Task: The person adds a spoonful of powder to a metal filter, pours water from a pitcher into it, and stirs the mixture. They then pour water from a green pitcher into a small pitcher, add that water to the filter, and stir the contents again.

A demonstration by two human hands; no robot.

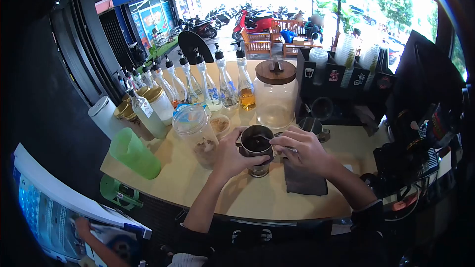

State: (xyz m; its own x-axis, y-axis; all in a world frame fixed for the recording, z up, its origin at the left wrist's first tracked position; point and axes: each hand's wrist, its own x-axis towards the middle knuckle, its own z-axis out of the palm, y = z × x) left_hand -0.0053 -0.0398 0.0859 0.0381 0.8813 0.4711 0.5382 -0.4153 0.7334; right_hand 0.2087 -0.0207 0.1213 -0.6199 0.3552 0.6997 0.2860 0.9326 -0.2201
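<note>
My left hand (231, 154) is wrapped round a metal cup (258, 131) with a dark inside, its thumb across the front. My right hand (307, 149) pinches the thin handle of a spoon (265, 139), which dips over the rim into the cup. What lies at the bottom of the cup is in shadow. Left of the cup stands a clear jar (190, 123) with some brown contents, and behind it a small tub of brown powder (220, 124). A dark folded cloth (306, 180) lies on the counter below my right hand.
Several pump bottles (227, 86) line the back left. A large wooden-lidded glass jar (275, 101) stands behind the cup. The green pitcher (132, 153) is near the left edge. At right, a black organizer (341, 81) holds plastic cups. Another person's arm (99, 244) reaches by the fridge, lower left.
</note>
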